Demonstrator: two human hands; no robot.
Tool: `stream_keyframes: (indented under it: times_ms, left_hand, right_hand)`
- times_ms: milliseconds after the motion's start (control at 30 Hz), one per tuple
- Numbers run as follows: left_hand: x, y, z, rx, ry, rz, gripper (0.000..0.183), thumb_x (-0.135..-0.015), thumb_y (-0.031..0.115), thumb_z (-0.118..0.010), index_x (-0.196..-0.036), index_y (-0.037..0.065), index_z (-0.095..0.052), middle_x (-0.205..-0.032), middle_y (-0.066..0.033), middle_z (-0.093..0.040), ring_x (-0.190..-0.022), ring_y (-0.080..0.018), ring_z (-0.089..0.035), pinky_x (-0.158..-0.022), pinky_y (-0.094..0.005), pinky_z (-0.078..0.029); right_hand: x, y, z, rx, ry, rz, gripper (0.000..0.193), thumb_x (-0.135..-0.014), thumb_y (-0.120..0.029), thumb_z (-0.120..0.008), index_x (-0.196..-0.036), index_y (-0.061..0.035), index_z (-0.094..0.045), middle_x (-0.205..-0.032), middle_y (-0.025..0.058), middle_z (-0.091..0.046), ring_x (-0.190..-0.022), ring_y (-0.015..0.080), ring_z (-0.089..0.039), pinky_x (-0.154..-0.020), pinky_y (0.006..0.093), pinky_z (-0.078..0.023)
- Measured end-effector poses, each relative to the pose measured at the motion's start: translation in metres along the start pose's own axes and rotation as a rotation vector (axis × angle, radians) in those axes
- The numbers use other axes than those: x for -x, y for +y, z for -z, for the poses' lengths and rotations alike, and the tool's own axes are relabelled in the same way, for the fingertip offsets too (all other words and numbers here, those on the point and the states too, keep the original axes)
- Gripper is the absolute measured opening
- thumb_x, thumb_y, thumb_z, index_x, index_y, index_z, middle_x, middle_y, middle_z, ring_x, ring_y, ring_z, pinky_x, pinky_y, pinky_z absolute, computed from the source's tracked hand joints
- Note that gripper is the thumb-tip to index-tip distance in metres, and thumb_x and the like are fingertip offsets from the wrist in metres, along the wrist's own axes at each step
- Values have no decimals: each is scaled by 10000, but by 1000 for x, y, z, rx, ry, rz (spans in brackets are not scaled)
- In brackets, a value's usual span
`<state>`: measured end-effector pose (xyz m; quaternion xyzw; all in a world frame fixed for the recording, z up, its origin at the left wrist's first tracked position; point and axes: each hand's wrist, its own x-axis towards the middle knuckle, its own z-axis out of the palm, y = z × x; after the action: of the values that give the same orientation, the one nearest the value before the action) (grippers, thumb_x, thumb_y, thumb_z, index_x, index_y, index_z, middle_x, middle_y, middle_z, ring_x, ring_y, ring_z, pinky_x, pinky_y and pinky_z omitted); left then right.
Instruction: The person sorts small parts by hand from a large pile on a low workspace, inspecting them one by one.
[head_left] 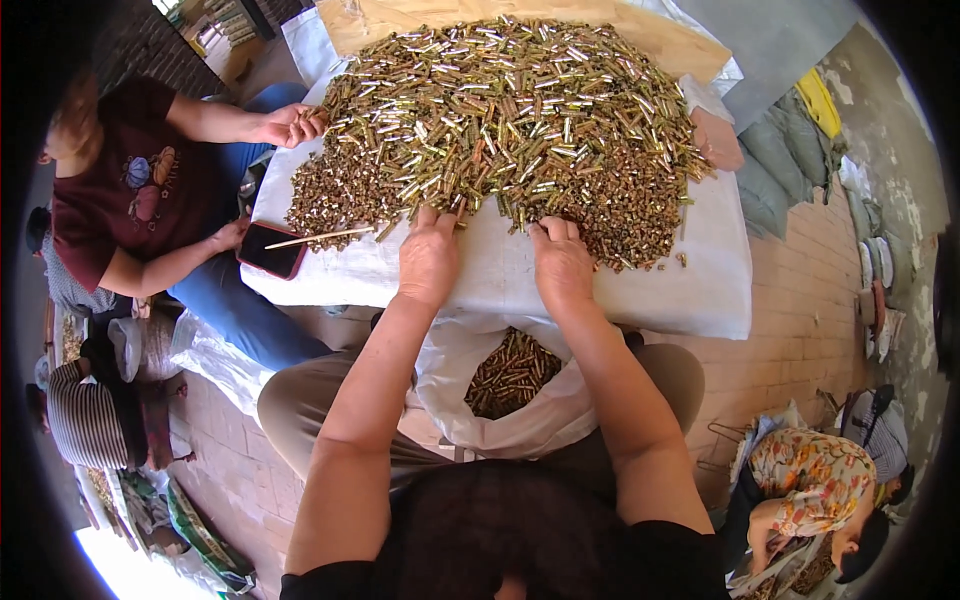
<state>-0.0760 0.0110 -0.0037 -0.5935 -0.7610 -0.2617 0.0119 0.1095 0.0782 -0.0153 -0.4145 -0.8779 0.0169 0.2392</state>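
Note:
A big heap of small brass-coloured metal pieces (pixel 500 110) covers a table under a white cloth (pixel 620 285). My left hand (pixel 428 255) lies palm down at the heap's near edge, fingertips touching the pieces. My right hand (pixel 562 260) rests the same way a little to the right, fingers curled at the edge of the pile. Neither hand visibly grips anything. Below the table edge, between my knees, an open white sack (pixel 520 415) holds more of the same brass pieces (pixel 512 372).
A person in a dark red shirt (pixel 130 190) sits at the left, one hand (pixel 290 125) at the heap. A dark phone (pixel 270 250) and a thin stick (pixel 318 238) lie on the cloth. Another person in a floral top (pixel 815 480) crouches at lower right. Brick floor all around.

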Motion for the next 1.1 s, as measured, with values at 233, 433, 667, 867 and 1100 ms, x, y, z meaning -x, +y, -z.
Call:
stream_keyframes:
  times_ms: [233, 433, 667, 867, 1100]
  left_hand:
    - [6, 25, -11, 145, -108, 59, 149, -743, 82, -631, -891, 76, -616, -843, -140, -578, -738, -342, -593, -661, -416, -487]
    - [14, 34, -12, 172, -114, 41, 147, -736, 98, -649, -877, 71, -614, -822, -140, -576, -718, -345, -592, -641, -419, -483]
    - [16, 40, -11, 189, -92, 90, 139, -726, 100, -656, -846, 50, -608, -842, -133, -572, -730, -340, -591, -637, -409, -480]
    - [25, 37, -9, 456, -107, 170, 95, -748, 56, -640, -813, 28, -577, -772, -112, -600, -643, -237, -598, -601, -332, -477]
    - [38, 54, -3, 1002, -240, 342, 111, -799, -21, -606, -847, 16, -513, -685, 5, -562, -646, -32, -494, -567, -196, -416]
  right_hand:
    - [8, 7, 9, -173, -74, 69, 175, -748, -114, -633, -918, -70, -638, -969, 47, -587, -873, 245, -568, -741, 349, -484]
    - [10, 11, 26, -202, -55, 147, 244, -700, -189, -680, -922, -89, -657, -997, 40, -575, -929, 219, -534, -779, 359, -457]
    - [6, -4, 17, -136, -14, 155, 204, -697, -208, -696, -869, -101, -673, -1013, 11, -563, -913, 200, -532, -779, 334, -439]
    - [6, -4, 7, -65, -7, 128, 145, -681, -193, -689, -791, -103, -659, -925, -6, -587, -909, 197, -532, -774, 341, -435]
    - [11, 7, 15, -167, 47, 123, 167, -691, -134, -692, -846, -86, -652, -912, 26, -603, -855, 215, -556, -728, 333, -455]
